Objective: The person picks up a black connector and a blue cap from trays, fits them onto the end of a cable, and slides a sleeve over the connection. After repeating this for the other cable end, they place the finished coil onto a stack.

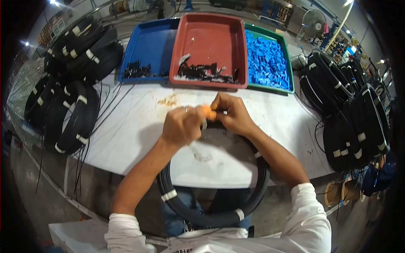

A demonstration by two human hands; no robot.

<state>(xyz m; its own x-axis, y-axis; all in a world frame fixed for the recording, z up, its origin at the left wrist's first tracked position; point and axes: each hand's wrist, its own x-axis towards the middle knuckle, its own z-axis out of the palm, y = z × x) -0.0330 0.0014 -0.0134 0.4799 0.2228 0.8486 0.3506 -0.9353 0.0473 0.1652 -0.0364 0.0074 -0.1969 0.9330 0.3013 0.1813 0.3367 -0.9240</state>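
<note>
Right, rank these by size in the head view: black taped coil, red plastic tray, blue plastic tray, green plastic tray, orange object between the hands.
1. Black taped coil, by outline; nearness helps it
2. Red plastic tray
3. Blue plastic tray and green plastic tray: too alike to rank
4. Orange object

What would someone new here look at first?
Probably the bright blue pieces filling the green tray on the table's far right. Then the big red tray beside it, and the orange thing between the two hands, above the black coil.
</note>
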